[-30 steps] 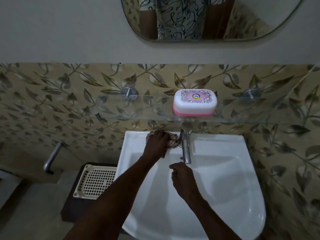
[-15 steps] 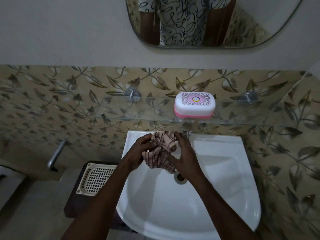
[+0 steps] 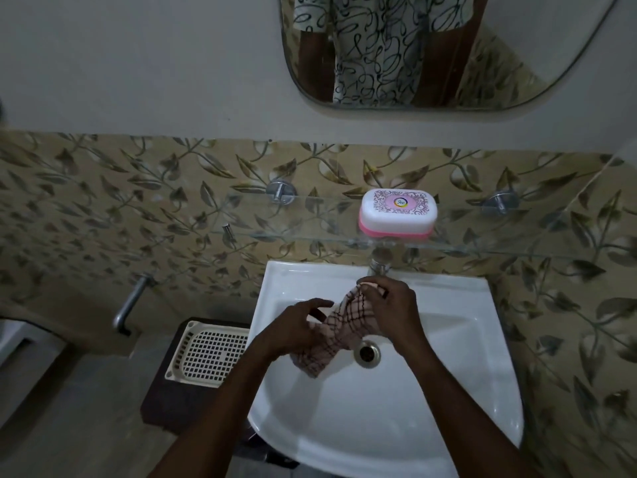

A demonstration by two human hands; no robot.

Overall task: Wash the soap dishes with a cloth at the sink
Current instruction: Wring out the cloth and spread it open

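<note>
Both forearms reach in from the bottom edge and meet over the basin. The left hand lies palm down with its fingers bent, gripping the lower part of a checked cloth. The right hand sits a little higher and nearer the wall, its fingers curled in, pinching the upper end of the same cloth. The cloth runs stretched and twisted between the two hands, and its loose end hangs below the left hand. Something pale shows at the right fingertips; whether it is cloth or another thing cannot be told.

The hands are held above the white sink, just beside its drain, with the tap behind the right hand. The soap dish, white lid on a pink base, stands closed on the glass shelf above the tap, well apart from the hands. Left of the sink a cream plastic tray with a grid bottom rests on a dark stool. A mirror hangs on the wall above.
</note>
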